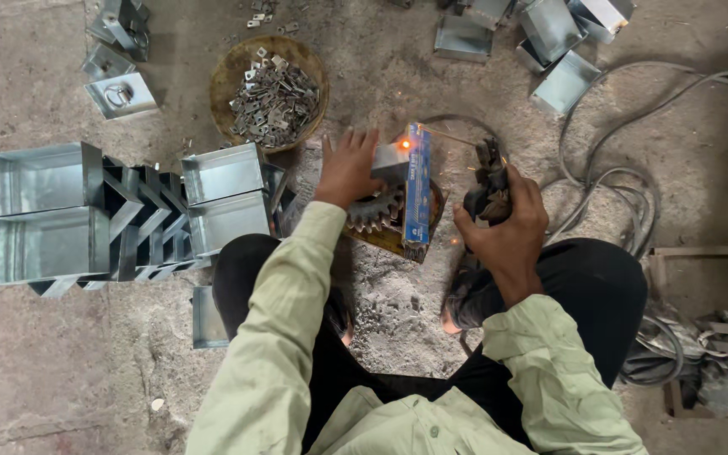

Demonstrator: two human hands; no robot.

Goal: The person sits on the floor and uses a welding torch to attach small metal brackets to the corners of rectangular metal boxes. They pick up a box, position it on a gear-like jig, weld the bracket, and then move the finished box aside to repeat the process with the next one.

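On the sandy floor between the person's knees, the left hand point(349, 168) lay flat, fingers together, pressing a small metal box point(391, 160) beside a blue carton point(417, 194) and a toothed gear point(374, 209). An orange spark point(404, 145) glowed on the box's far edge. The right hand point(507, 226) was clamped around a welding holder point(489, 181), whose thin rod point(448, 135) reached left toward the spark. Far left of it sat a round basket point(222, 80) of small metal brackets point(275, 101); stacked metal trays point(44, 211) stood at left.
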